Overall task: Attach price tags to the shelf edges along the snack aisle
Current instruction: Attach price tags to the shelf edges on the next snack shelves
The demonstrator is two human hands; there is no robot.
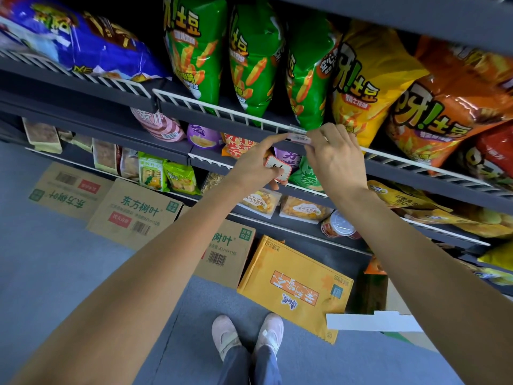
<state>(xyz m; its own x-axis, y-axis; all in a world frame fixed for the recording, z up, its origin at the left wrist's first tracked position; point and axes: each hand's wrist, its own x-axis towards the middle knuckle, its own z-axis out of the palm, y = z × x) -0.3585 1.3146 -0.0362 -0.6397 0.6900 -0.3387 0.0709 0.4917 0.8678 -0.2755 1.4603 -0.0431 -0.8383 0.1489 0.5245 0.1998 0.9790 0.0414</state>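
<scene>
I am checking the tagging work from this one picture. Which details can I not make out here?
- Head view: print on the price tag at the wire rail is blurred and too small to read.
- Its clip is hidden by the right hand and left hand.
- The spare tag in the left hand's grip is partly covered by fingers.
- The orange bag is cut off by the right edge.

We see a grey floor [69, 273] below dark shelves [416, 173] with white wire rails [222, 109], and cardboard boxes [133, 209] lying alongside.
</scene>
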